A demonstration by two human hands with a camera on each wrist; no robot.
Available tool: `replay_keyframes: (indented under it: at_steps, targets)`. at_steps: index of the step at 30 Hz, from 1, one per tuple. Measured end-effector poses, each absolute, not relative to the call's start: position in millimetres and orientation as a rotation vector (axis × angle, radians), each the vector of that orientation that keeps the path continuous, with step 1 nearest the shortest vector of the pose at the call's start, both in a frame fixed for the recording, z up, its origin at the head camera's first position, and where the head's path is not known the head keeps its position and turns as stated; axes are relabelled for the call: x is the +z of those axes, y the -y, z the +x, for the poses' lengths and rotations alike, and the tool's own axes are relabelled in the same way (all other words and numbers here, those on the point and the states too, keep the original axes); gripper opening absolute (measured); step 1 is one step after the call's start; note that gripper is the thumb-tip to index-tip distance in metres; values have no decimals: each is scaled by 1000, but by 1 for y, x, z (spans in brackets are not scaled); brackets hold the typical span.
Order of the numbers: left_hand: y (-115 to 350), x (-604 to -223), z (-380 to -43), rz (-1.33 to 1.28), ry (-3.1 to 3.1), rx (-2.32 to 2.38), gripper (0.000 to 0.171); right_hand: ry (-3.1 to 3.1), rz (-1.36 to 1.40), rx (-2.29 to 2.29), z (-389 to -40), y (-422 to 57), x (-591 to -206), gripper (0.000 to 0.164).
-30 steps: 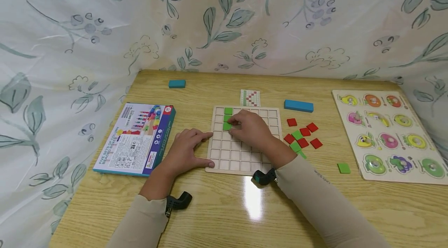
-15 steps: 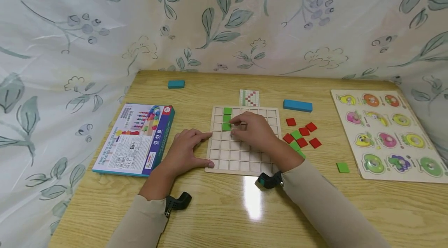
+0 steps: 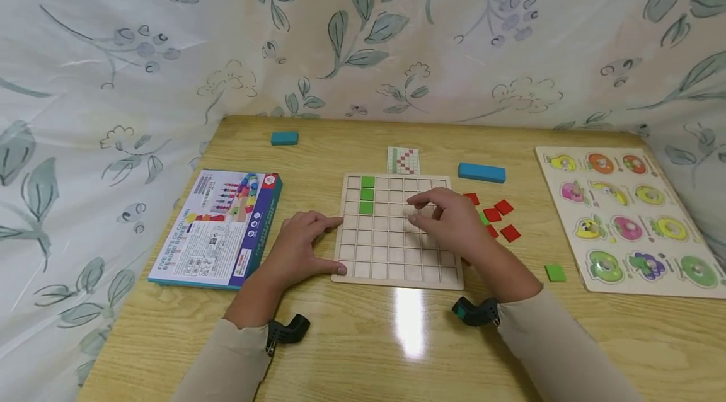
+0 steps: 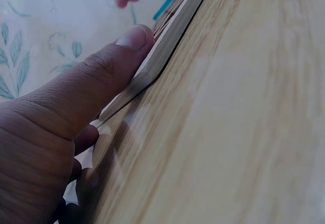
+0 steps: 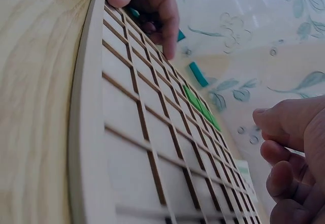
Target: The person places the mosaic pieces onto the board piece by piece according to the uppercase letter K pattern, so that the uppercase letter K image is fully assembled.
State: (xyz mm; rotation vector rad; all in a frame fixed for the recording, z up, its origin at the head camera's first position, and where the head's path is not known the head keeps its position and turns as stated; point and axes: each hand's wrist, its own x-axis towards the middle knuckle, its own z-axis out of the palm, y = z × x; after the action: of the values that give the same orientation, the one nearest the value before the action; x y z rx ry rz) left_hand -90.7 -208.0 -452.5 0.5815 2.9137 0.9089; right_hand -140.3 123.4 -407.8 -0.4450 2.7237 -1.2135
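1. Head: Leaf-printed cloth [image 3: 363, 55] hangs behind the pale wooden worktop [image 3: 340, 339]. Near the middle lies the gridded board [image 3: 381, 254], flat, with three green tiles [image 3: 367, 195] at the top of its second column from the left. The left hand [image 3: 303, 246] has its grip spread, thumb and forefinger at the board's left side. The right hand [image 3: 448, 219] is over the board's right part, grip parted, no tile visible in it. A careless sweep of it might scatter the red tiles [image 3: 510, 233] just beside the board.

2. Left wrist: The left hand's thumb rests on the board's rim near a corner. Should it ease off, a sideways push could slide the board. Blurred grain runs along the worktop, cloth beyond.

3. Right wrist: The right hand's curved fingers and thumb stand clear of the board, nothing seen between them. Passing too low, they could likely knock the green tiles askew. Worktop shows along one side, cloth opposite.
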Motion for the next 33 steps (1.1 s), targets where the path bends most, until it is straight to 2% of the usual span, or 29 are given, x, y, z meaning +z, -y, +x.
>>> replay_keyframes:
  at_steps: [7,23,33]
  targets:
    - [208,-451,-91,589,-2916,895,93,-2712,-305,-1234,-127,-152,-409,33]
    - [208,-454,-90,583,-2924,885,94,-2860,-266,-1146,-84,-219,-411,32]
    - [208,-454,-91,605,-2933,899,93,-2914,-81,-1026,-57,-273,-411,40]
